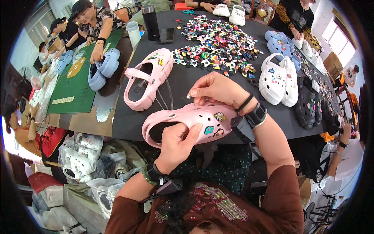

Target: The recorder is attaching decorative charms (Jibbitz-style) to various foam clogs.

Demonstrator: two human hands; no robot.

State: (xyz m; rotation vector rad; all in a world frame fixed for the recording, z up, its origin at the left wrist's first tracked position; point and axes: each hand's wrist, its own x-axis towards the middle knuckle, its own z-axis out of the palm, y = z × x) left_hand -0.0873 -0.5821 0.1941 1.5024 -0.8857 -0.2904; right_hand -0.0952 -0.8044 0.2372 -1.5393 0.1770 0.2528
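Note:
My left hand (176,143) is wrapped round the side of a pink clog (206,117), its thumb lying on the upper. Several holes dot that upper, and a few colourful shoe charms (209,130), one of them green, sit in it near the toe. Just above the clog, my right hand (220,90) pinches a small whitish piece (189,96) between thumb and forefinger; it looks like a shoe charm, but its shape is too small to make out. The matching pink clog (165,64), with charms on its upper, lies on the dark table (183,84) beyond my left hand.
A heap of loose charms (218,45) spreads over the table's far middle. White clogs (272,80), black clogs (306,107) and blue clogs (278,43) stand at right. A dark tumbler (150,23) and phone (166,36) lie beyond. Co-workers sit around, one handling blue clogs (109,64).

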